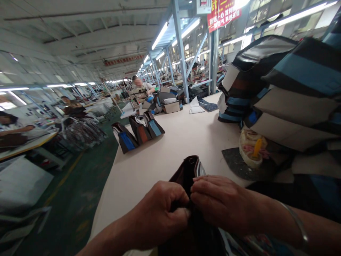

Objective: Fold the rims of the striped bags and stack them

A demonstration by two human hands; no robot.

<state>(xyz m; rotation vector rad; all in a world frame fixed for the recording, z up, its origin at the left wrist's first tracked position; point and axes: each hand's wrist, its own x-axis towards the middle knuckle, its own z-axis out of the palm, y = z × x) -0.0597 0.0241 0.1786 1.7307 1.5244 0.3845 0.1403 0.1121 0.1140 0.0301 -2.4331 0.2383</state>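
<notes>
A dark, unfinished-looking bag (183,171) stands at the table's near edge, its narrow opening toward me and a small metal ring inside the far end. My left hand (156,209) is closed, thumb and curled fingers pinching the bag's left rim. Against the opposite rim, my right hand (223,201) presses with its fingers together, the tips dipping over the edge. Both hands nearly meet at the middle of the opening. Much of the bag's lower body is hidden by my hands and shadow.
Three striped bag pieces (140,131) stand at the table's left edge. On the right, a crusted pot (250,161) with a yellow handle sits on a dark board (231,163), beside a tall bag stack (293,103). A co-worker (144,85) is beyond the table.
</notes>
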